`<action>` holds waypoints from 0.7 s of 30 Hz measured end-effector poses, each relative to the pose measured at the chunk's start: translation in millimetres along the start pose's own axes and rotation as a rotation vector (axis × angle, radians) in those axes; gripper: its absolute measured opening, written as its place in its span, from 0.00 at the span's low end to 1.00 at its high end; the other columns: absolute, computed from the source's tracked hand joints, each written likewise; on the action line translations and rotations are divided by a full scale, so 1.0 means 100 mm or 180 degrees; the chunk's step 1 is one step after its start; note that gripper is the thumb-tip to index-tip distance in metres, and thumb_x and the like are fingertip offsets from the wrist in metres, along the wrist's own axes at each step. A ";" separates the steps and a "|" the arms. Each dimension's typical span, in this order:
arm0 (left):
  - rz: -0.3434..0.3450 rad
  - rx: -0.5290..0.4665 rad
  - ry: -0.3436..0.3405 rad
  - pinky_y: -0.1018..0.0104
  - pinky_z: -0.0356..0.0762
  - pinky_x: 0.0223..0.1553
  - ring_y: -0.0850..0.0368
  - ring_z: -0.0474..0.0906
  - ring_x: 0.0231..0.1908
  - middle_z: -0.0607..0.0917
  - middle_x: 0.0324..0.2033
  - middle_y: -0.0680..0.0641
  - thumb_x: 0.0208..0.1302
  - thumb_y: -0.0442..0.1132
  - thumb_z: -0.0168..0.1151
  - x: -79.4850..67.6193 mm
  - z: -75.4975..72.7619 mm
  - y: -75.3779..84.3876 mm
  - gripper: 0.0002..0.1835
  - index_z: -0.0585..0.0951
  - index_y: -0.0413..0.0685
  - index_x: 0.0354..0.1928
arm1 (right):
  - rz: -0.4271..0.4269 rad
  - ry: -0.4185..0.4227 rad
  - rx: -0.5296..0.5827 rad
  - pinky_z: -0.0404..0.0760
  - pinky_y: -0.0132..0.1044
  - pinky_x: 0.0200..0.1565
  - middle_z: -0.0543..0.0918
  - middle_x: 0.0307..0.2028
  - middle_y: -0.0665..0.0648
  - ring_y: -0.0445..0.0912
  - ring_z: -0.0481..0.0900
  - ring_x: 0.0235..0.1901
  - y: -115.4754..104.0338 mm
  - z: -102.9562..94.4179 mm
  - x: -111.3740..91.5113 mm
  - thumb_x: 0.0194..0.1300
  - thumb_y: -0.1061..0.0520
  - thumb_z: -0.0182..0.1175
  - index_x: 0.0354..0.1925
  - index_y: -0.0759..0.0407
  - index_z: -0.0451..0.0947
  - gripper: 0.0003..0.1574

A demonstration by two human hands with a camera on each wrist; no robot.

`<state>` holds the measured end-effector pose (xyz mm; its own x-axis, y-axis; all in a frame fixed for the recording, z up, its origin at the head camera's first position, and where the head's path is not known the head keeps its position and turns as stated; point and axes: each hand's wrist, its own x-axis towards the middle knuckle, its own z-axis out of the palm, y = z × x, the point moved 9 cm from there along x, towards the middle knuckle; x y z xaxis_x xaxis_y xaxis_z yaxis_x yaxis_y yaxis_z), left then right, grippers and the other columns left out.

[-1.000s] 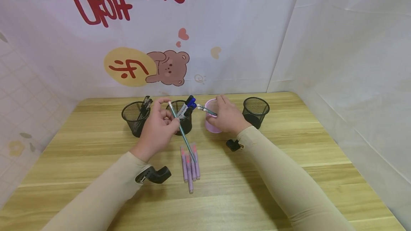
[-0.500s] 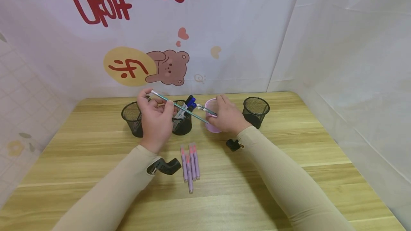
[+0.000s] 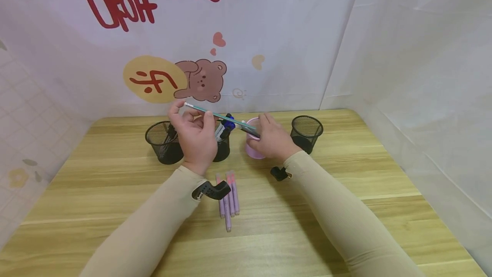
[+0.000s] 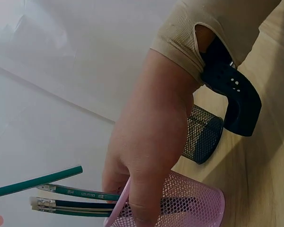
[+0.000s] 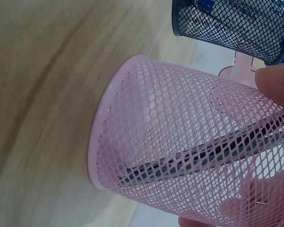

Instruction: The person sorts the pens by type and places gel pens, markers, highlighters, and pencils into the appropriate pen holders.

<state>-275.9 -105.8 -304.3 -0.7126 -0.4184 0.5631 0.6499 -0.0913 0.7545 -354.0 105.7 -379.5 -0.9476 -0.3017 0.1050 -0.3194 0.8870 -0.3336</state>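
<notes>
My left hand (image 3: 199, 142) pinches a green pencil (image 3: 215, 114) with a white eraser end. The pencil slants from my fingers toward the pink mesh pen holder (image 3: 253, 151), its far end above the rim by the other pencils. In the left wrist view, the held pencil (image 4: 38, 181) lies close to several pencils (image 4: 78, 204) whose eraser ends stick out of the holder. My right hand (image 3: 272, 139) grips the holder at its rim. In the right wrist view, the pencils (image 5: 217, 151) show through the mesh, leaning across the inside.
Left of the pink holder stand a black mesh holder (image 3: 222, 152) with blue and black markers and another black mesh holder (image 3: 161, 140) with black pens. A third black mesh holder (image 3: 306, 129) is at the right. Several purple pens (image 3: 227, 206) lie in front.
My left hand has swung the pencil from pointing down over the purple pens to nearly level, its far end moving up and right to the pink holder's mouth. My right hand stays put.
</notes>
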 end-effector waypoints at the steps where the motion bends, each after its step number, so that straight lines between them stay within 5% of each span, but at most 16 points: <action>1: 0.0032 0.0018 -0.0010 0.72 0.82 0.36 0.60 0.84 0.28 0.76 0.38 0.51 0.73 0.25 0.56 0.00 0.02 0.00 0.27 0.56 0.44 0.66 | -0.0004 0.0000 -0.0010 0.71 0.58 0.75 0.63 0.78 0.65 0.65 0.69 0.73 0.00 0.00 0.00 0.66 0.35 0.63 0.79 0.66 0.56 0.57; 12: 0.0367 0.0438 -0.0218 0.75 0.79 0.36 0.56 0.84 0.34 0.75 0.41 0.41 0.72 0.26 0.57 -0.11 0.17 -0.05 0.27 0.57 0.38 0.66 | -0.0002 0.0013 -0.0023 0.70 0.58 0.75 0.63 0.78 0.65 0.65 0.69 0.73 -0.01 -0.01 0.00 0.66 0.35 0.63 0.79 0.66 0.56 0.58; 21: 0.0155 0.0627 -0.0430 0.77 0.78 0.36 0.51 0.82 0.36 0.76 0.41 0.41 0.73 0.27 0.56 -0.19 0.25 -0.23 0.27 0.58 0.39 0.67 | 0.0008 0.0035 -0.0021 0.69 0.58 0.76 0.62 0.79 0.65 0.66 0.67 0.75 0.01 -0.01 0.00 0.67 0.35 0.62 0.80 0.66 0.55 0.59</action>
<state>-284.0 -73.2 -323.7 -0.7192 -0.2922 0.6303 0.6296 0.1095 0.7691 -354.4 107.3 -379.2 -0.9484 -0.2957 0.1146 -0.3171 0.8900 -0.3276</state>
